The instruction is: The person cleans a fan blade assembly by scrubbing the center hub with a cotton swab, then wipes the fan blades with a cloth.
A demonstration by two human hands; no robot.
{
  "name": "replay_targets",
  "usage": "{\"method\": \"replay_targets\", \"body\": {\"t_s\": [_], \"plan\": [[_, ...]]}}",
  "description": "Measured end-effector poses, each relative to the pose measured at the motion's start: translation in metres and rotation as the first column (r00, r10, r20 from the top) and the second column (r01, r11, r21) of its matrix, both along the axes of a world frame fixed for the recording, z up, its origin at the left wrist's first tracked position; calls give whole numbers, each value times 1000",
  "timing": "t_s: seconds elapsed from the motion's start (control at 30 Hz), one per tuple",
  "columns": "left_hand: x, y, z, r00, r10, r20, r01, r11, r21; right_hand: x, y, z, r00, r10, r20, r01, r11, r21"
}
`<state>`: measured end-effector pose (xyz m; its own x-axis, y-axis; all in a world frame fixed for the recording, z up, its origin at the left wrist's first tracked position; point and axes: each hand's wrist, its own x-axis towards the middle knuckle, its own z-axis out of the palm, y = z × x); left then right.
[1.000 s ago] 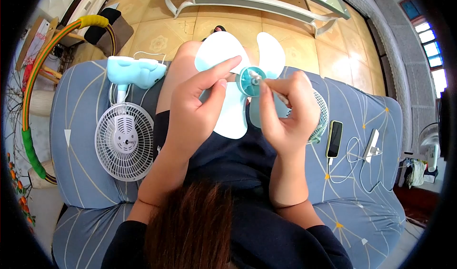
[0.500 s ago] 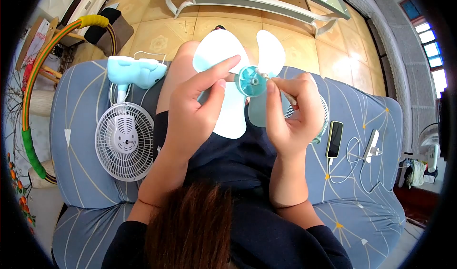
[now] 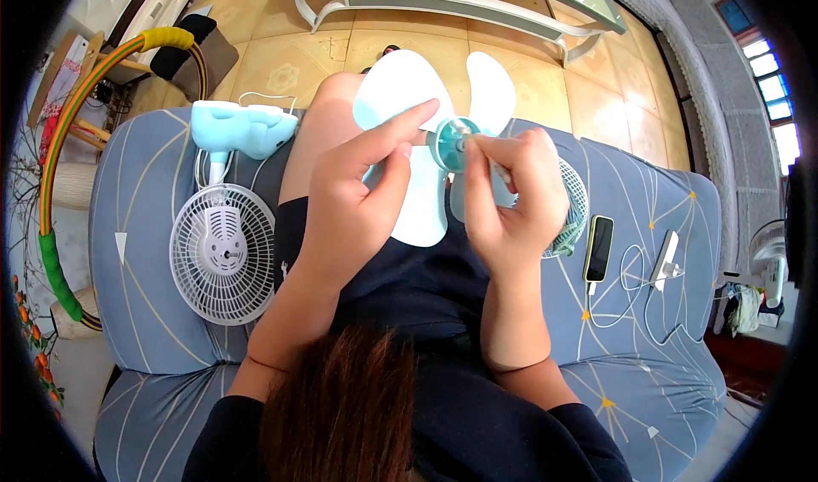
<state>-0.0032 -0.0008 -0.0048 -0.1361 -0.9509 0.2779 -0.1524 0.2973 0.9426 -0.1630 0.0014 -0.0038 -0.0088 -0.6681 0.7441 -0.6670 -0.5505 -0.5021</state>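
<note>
My left hand (image 3: 358, 188) is closed on a pale blue fan blade (image 3: 399, 90), the multi-bladed propeller of a fan, with the index finger stretched along one blade. The propeller's teal hub (image 3: 445, 151) faces up, its open hollow side showing. The fingertips of my right hand (image 3: 520, 201) pinch a small whitish twisted piece of tissue or cloth (image 3: 506, 176) at the hub's hollow. Part of that piece is hidden by the fingers. Behind my right hand, a pale green mesh fan guard (image 3: 575, 201) is partly in view.
On the sofa (image 3: 145, 226) to the left lie a white fan body with grille (image 3: 223, 243) and its light blue base (image 3: 243, 128). To the right are a phone (image 3: 599, 248), a cable and a power strip (image 3: 665, 260). A glass-topped table (image 3: 460, 9) stands ahead.
My right fingertips have moved left and deeper into the hub with the whitish piece. The propeller has shifted slightly right and tilted, with my left hand still on it.
</note>
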Motion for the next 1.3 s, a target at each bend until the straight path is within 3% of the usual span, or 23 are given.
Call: {"method": "replay_targets", "body": {"t_s": [0.17, 0.4, 0.67, 0.77, 0.87, 1.03, 1.3], "plan": [[5, -1, -3, 999, 19, -45, -14, 996, 92, -4, 1, 7, 998, 45, 48, -45, 999, 8], [2, 0, 0, 1000, -16, 13, 16, 1000, -23, -2, -3, 0, 997, 76, -15, -75, 992, 99], [2, 0, 2, 1000, 5, 4, -5, 1000, -27, -1, 1, 4, 998, 14, 65, -12, 999, -33], [-1, -1, -2, 992, 23, -127, -22, 1000, 9, -2, 2, 7, 996, 36, 80, -33, 999, -38], [4, -5, -10, 998, 32, -49, -36, 995, -91, -3, 2, 6, 995, 74, 63, -73, 997, -14], [3, -2, -2, 1000, -10, -5, 10, 999, -46, -2, -2, 0, 993, 111, 36, -114, 990, 82], [0, -4, 0, 1000, -8, -28, 7, 998, -56, 1, 0, 1, 996, -6, 94, 10, 999, -45]]}}
